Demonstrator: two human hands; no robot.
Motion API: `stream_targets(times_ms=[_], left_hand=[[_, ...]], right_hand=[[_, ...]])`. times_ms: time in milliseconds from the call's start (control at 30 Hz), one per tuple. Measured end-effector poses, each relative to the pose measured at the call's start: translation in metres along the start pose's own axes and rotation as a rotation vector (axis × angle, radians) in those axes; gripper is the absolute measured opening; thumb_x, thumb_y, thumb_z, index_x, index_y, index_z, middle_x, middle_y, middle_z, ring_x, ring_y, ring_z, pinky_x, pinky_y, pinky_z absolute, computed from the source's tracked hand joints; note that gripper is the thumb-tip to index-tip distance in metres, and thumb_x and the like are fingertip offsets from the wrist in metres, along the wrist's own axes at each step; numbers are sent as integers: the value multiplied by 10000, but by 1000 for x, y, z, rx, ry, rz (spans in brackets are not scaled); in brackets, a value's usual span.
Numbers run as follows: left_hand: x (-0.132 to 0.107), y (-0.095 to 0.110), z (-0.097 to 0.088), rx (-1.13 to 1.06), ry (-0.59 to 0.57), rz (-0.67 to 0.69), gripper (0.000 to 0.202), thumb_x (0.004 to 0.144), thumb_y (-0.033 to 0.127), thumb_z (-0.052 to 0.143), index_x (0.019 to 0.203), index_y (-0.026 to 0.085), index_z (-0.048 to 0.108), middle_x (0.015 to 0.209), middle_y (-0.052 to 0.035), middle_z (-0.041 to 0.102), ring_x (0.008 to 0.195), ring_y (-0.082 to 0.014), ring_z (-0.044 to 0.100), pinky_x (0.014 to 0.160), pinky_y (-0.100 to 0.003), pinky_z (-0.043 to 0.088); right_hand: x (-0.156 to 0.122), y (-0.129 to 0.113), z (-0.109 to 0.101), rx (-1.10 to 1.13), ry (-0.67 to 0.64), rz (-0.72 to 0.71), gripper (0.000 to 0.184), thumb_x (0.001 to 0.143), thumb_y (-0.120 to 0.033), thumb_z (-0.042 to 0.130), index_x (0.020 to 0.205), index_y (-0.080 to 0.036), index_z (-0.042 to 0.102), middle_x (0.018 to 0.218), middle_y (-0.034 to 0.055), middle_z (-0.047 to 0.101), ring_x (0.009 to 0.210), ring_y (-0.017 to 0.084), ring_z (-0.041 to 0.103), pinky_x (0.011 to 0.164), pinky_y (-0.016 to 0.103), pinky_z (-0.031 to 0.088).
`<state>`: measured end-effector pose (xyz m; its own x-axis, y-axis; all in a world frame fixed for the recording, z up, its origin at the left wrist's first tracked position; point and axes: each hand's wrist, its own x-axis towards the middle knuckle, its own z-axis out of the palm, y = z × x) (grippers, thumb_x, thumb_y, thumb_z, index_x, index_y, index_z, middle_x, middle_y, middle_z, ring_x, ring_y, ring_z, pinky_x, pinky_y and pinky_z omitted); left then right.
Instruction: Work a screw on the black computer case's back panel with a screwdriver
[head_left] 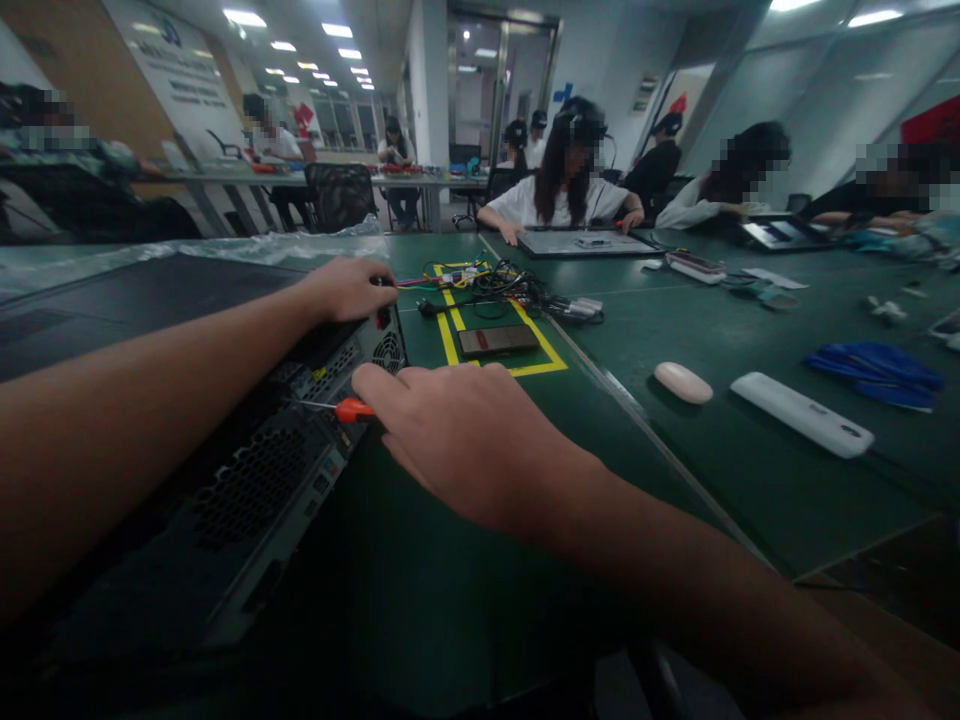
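PC case (255,490), at left on the green table (720,480), head view. Right hand (469,440): fingers wrapped round a screwdriver (354,410), tip at the case's rear; left hand (351,288): at the far corner, finger grip cannot be told.

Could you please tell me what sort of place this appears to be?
Probably an electronics workshop or training room: the right hand holds a screwdriver to a computer case, cables lie tangled on the green table, and other people are seated nearby.
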<state>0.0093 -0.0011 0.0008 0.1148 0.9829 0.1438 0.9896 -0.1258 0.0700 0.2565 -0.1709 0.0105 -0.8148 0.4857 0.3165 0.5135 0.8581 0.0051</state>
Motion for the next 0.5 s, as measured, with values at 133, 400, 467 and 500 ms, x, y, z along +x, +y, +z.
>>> stream_targets(times_ms=[133, 400, 467, 500], left_hand=[[-1, 1, -1, 3, -17, -2, 646, 815, 521, 511, 1307, 246, 828, 1379, -111, 799, 1271, -355, 710, 1061, -391, 543], [-2, 0, 2, -28, 26, -4, 586, 814, 505, 518, 1237, 278, 855, 1304, -103, 820, 1206, -357, 722, 1063, -426, 539], [-2, 0, 1, -36, 20, 6, 560, 811, 487, 534, 1223, 287, 855, 1301, -95, 821, 1206, -366, 719, 1063, -444, 540], [-2, 0, 0, -37, 13, 8, 553, 810, 482, 540, 1224, 291, 853, 1300, -91, 822, 1209, -369, 716, 1067, -450, 539]], right_hand=[[7, 1, -5, -19, -7, -39, 196, 1082, -133, 501, 1170, -180, 671, 866, 33, 793, 800, 272, 771, 553, 366, 268], [11, 5, 1, 11, 25, -45, 160, 1122, -188, 513, 1109, -183, 672, 762, 33, 766, 761, 247, 766, 569, 344, 277], [11, 7, 0, 20, 36, -49, 187, 1130, -197, 499, 1090, -178, 681, 749, 39, 759, 747, 244, 755, 567, 349, 255], [12, 8, -1, 23, 44, -49, 197, 1127, -195, 496, 1081, -174, 686, 755, 46, 762, 747, 244, 752, 569, 351, 251]])
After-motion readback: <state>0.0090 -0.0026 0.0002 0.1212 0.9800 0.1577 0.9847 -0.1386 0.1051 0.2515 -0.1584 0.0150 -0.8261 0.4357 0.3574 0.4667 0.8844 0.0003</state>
